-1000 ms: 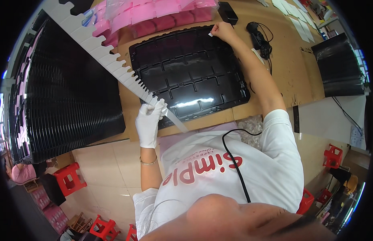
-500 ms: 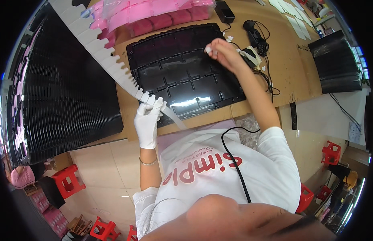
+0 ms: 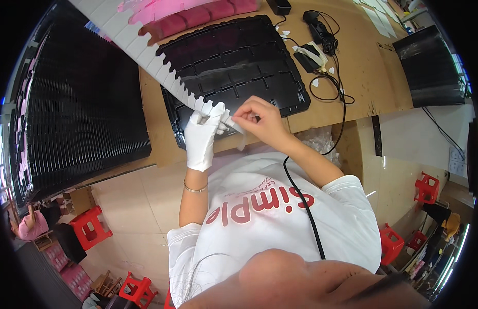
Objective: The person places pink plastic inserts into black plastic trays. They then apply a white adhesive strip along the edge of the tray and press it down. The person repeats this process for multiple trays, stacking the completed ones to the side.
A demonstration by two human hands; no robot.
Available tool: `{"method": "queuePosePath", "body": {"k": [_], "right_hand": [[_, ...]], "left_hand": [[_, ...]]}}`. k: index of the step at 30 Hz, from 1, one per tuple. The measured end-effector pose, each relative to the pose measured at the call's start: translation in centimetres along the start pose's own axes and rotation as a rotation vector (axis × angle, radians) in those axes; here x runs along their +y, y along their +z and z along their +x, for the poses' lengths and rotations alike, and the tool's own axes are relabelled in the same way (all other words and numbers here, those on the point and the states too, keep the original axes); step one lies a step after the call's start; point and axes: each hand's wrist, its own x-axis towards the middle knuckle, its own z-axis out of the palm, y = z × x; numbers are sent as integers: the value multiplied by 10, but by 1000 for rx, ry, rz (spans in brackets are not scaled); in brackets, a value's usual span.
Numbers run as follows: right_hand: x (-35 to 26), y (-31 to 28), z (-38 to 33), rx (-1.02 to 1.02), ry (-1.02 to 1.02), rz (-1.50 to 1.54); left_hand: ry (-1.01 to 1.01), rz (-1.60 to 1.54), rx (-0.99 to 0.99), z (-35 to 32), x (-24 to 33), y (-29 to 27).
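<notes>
I see the left hand, in a white glove, closed on the near end of the white notched strip, which runs up and away over the black tray. Right hand, bare, pinches the strip's end just beside the glove, fingertips touching it. Both sit over the tray's near edge on the brown table. Black tray stack at left.

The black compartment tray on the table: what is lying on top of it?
A long white notched strip crosses the black tray at its left corner; the gloved left hand and bare right hand cover its near edge. Its compartments look empty.
</notes>
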Motion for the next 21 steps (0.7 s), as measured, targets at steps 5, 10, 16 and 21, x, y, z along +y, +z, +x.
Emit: {"method": "queuePosePath", "body": {"k": [5, 10, 16, 21], "right_hand": [[-19, -43, -10, -222, -73, 60], [40, -124, 7, -22, 251, -329], [53, -127, 13, 13, 290, -584], [59, -121, 11, 99, 245, -612]], "left_hand": [[50, 19, 22, 5, -6, 1], [46, 68, -9, 2, -7, -2], [25, 88, -24, 0, -8, 1], [42, 82, -23, 1, -11, -1]]}}
